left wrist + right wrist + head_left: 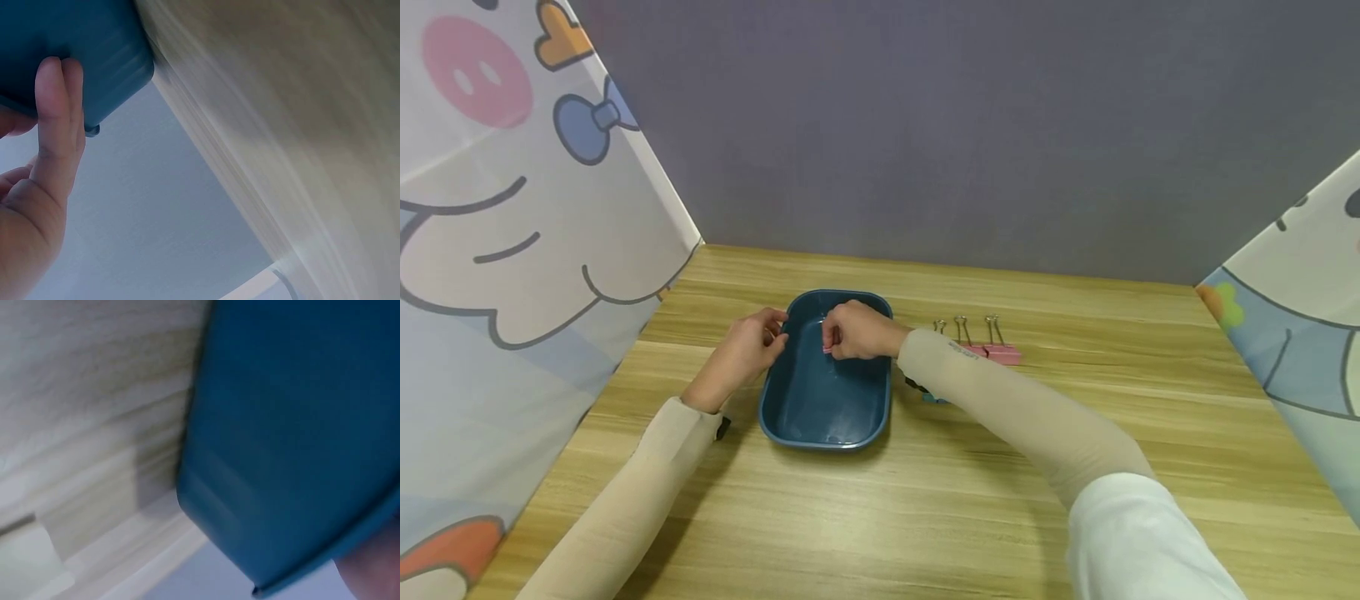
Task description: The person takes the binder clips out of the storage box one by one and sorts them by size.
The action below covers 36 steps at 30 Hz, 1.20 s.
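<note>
A dark blue tray [823,408] stands on the wooden table. At its left rim is my left hand [741,354], thumb and fingers pinching the edge. In the left wrist view, two straight fingers [55,106] press the tray's outer wall. My right hand [859,332] reaches over the right rim into the tray and pinches a small pink binder clip [828,350], mostly covered by the fingers. In the right wrist view, the tray's side [281,437] hides nearly all of that hand.
Right of the tray, pink binder clips [1002,355] stand in a row with silver handles up, partly behind my right forearm. A teal binder clip [935,398] shows below the sleeve. A grey wall [925,150] rises behind the table, with cartoon-printed panels [497,242] on both sides.
</note>
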### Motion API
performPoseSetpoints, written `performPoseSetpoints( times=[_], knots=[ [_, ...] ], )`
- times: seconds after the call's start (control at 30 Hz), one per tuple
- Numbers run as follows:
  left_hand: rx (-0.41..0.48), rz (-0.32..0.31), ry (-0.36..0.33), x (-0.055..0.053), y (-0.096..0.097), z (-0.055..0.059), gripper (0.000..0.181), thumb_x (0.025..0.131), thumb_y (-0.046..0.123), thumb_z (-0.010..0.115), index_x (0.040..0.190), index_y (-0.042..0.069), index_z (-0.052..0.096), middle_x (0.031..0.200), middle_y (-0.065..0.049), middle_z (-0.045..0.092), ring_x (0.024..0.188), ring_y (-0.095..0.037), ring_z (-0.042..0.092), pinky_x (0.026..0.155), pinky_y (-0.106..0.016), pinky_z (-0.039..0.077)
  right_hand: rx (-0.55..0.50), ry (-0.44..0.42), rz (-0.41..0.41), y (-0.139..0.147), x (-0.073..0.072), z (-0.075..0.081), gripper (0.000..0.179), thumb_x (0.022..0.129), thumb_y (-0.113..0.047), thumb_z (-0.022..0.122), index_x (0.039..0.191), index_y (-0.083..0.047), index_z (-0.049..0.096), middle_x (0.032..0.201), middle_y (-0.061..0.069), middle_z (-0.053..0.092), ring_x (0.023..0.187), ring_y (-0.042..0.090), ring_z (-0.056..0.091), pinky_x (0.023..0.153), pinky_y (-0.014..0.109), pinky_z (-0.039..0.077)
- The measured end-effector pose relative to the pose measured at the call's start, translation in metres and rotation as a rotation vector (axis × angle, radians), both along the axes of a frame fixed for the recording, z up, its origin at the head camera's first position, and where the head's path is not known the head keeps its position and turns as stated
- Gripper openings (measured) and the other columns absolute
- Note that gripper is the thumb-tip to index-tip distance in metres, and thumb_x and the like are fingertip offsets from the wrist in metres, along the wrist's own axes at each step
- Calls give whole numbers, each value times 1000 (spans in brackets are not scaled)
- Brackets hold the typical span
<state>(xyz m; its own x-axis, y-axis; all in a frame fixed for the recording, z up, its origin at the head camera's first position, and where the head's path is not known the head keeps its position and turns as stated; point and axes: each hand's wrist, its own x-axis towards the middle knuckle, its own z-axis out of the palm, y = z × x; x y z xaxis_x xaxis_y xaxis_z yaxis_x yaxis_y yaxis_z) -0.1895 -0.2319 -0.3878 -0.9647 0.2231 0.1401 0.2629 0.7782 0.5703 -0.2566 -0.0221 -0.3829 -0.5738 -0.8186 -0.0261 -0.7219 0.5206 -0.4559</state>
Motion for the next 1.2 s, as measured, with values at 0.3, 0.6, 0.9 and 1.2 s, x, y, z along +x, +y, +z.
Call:
performPoseSetpoints(
  times=[0.3, 0.6, 0.9, 1.2],
  knots=[
    [2, -9, 24, 0, 0, -3, 32, 90, 4, 59, 120, -8, 54, 94, -20, 62, 77, -27, 63, 63, -36, 53, -155, 58, 21, 29, 4, 19, 8, 80, -6, 70, 82, -13, 69, 81, -7, 58, 72, 8, 53, 67, 22, 44],
    [-9, 0, 4, 0, 0, -2, 32, 91, 4, 58, 120, -8, 54, 96, -21, 61, 77, -28, 63, 61, -35, 53, -204, 93, -4, 63, 12, 33, 7, 83, -6, 67, 87, -11, 71, 84, -5, 58, 70, 11, 49, 65, 27, 43],
    [-21, 3, -5, 0, -1, -2, 32, 91, 3, 57, 121, -8, 54, 97, -21, 61, 78, -28, 63, 61, -35, 53, -223, 99, -48, 99, 22, 40, 12, 82, -4, 66, 85, -15, 70, 84, -8, 58, 75, 8, 52, 69, 26, 46],
    [-13, 3, -12, 0, -1, -3, 33, 91, 3, 57, 122, -9, 53, 97, -21, 61, 78, -27, 63, 60, -34, 53, -247, 158, -106, 141, 30, 44, 15, 82, -5, 69, 82, -20, 70, 83, -9, 60, 72, 8, 54, 65, 28, 46]
  ],
)
